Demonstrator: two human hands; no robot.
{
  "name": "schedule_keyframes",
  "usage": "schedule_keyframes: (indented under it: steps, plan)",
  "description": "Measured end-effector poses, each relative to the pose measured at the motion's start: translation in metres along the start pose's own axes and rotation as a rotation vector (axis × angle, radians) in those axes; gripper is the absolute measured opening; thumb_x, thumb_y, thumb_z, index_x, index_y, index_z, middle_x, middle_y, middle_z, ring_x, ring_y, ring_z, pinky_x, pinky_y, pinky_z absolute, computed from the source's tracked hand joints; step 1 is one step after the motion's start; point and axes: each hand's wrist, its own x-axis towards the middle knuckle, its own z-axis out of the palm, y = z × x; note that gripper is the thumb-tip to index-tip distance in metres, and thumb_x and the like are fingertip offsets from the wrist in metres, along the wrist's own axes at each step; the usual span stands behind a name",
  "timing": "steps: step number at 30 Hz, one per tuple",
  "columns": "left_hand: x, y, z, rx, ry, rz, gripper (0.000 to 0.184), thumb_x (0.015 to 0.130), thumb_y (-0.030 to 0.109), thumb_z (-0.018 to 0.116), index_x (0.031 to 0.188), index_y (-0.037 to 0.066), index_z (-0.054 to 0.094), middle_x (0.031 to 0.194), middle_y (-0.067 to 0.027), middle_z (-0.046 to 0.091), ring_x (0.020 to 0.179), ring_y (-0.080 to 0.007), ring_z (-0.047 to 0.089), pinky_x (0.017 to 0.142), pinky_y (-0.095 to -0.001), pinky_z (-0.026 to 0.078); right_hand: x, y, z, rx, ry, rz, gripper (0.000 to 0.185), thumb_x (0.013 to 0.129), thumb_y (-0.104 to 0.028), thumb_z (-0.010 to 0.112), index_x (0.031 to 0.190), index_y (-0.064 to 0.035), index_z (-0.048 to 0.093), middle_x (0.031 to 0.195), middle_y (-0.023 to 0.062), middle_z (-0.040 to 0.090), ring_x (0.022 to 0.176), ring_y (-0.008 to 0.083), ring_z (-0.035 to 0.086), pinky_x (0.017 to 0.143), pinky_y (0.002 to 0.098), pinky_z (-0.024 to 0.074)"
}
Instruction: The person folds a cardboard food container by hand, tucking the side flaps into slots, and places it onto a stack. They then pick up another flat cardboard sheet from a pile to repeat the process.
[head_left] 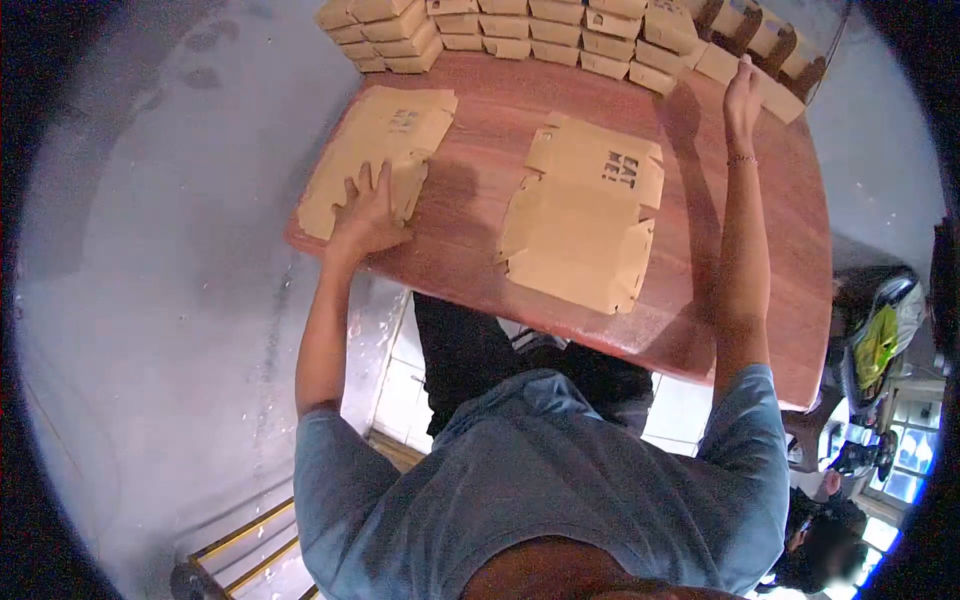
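My left hand rests with fingers spread on the near part of a flat cardboard box blank at the table's left side. Dark print marks that blank's far end. Another unfolded box blank, printed "EAT ME!", lies flat in front of me, and neither hand touches it. My right hand reaches to the far right, beside the folded cardboard boxes. It is seen edge-on with its fingers stretched out, and I see nothing held in it. Whether it touches the cardboard behind it, I cannot tell.
Folded boxes stand in stacked rows along the far edge of the wooden table. More cardboard boxes with dark openings are at the back right. A grey wall borders the left. Another person is at the lower right.
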Motion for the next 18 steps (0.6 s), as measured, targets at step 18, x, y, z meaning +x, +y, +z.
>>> schedule_keyframes:
  steps: [18]
  plan:
    - [-0.01,-0.039,-0.007,0.375,0.291,0.645,0.075,0.078,0.008,0.057,0.146,0.002,0.027,0.143,-0.0146,0.043,0.102,-0.0339,0.064,0.084,-0.0397,0.057,-0.021,-0.098,-0.088,0.544,0.157,-0.045,0.052,0.094,-0.039,0.056,0.127,0.0014,0.055,0.119,0.0153,0.061,0.105,0.0254,0.059,0.089,0.0366,0.048]
